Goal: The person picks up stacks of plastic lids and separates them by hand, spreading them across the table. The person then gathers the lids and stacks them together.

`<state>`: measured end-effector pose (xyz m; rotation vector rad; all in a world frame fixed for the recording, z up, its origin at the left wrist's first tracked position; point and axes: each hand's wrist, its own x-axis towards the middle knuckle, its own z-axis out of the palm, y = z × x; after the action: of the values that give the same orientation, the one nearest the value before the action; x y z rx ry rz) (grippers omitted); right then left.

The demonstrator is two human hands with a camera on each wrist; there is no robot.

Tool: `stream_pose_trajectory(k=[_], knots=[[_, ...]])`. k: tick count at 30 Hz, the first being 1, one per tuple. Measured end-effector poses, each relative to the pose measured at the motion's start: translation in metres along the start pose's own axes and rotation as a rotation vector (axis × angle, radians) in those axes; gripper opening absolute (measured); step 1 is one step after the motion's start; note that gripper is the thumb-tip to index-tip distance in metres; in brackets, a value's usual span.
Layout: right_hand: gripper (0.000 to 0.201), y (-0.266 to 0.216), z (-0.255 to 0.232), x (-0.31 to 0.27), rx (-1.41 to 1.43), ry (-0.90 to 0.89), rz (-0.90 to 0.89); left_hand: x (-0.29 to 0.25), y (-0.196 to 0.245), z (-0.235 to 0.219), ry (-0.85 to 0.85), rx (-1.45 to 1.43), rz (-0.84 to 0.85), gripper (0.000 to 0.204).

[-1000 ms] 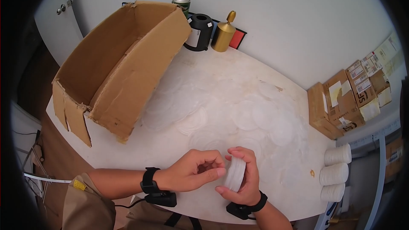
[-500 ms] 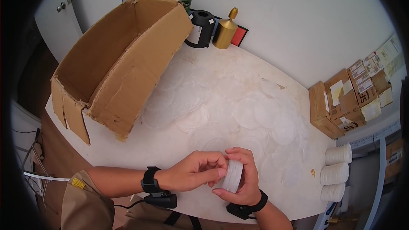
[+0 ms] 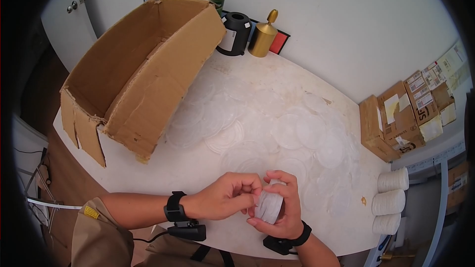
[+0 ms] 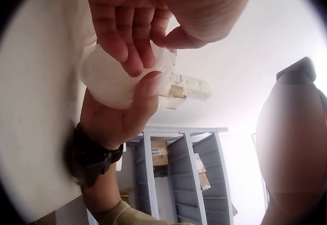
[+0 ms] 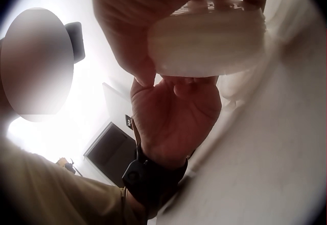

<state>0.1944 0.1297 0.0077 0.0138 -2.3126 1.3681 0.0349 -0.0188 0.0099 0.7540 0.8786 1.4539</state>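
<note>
My right hand [image 3: 284,207] grips a short stack of translucent round plastic lids [image 3: 269,208], its thumb below and fingers over the far side. The stack is held on edge above the table's front. My left hand [image 3: 227,195] is at the stack's left side, its thumb and bent forefinger pinching at the lids. In the left wrist view the left fingertips [image 4: 134,66] overlap the stack's pale round face, and the right thumb [image 4: 145,94] presses on it from below. The right wrist view shows the stack's layered side [image 5: 209,43] close up, with the left palm behind it.
Many loose translucent lids [image 3: 297,131] lie spread over the white table [image 3: 163,183]. An open cardboard box [image 3: 163,89] stands at the left. Three lid stacks [image 3: 388,202] line the right edge. At the back are a black canister [image 3: 235,34], a gold pot [image 3: 262,39] and a spray can [image 3: 214,0].
The stack has tilted in my right hand and shows more of its layered side. My left thumb has bent, and the left fingers have moved in against the stack.
</note>
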Motion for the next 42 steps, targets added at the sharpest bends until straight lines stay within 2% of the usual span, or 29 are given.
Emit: stream_pose_trajectory(k=[5,8,10,14,16,17,19,23,25,29,36,42], knots=[[0.071,0.002,0.001,-0.002,0.025,0.051,-0.014,0.001,0.001,-0.001,0.022,0.021,0.056,0.003],[0.071,0.002,0.0,-0.003,0.064,0.106,-0.031,0.001,0.008,-0.004,0.098,0.087,0.104,0.003],[0.071,-0.001,-0.002,-0.002,-0.013,0.13,-0.05,0.002,0.012,-0.007,0.167,0.153,0.127,0.003],[0.071,0.004,-0.001,-0.003,0.005,0.214,-0.045,0.006,0.012,-0.011,0.212,0.158,0.157,0.003],[0.071,0.004,-0.001,-0.004,0.018,0.219,-0.025,0.008,0.011,-0.01,0.355,0.23,0.178,0.006],[0.071,0.004,-0.001,-0.004,0.017,0.22,-0.025,0.008,0.011,-0.008,0.354,0.23,0.178,0.006],[0.072,0.003,0.0,-0.003,-0.012,0.21,0.007,0.008,0.014,-0.001,0.518,0.188,0.3,0.011],[0.072,-0.001,0.0,-0.001,-0.03,0.162,0.046,-0.002,0.013,0.005,0.437,0.29,0.317,0.012],[0.073,0.001,0.002,-0.001,-0.018,0.119,0.045,-0.003,0.012,0.005,0.218,0.459,0.344,0.012],[0.074,0.001,0.004,0.001,-0.03,0.078,0.027,-0.002,-0.001,0.007,0.102,0.332,0.269,0.01],[0.076,0.0,0.004,0.001,-0.045,0.085,0.036,-0.001,-0.001,0.005,0.104,0.342,0.243,0.008],[0.077,-0.002,0.002,0.001,-0.078,0.089,0.035,-0.001,0.006,0.004,0.171,0.398,0.206,0.005]])
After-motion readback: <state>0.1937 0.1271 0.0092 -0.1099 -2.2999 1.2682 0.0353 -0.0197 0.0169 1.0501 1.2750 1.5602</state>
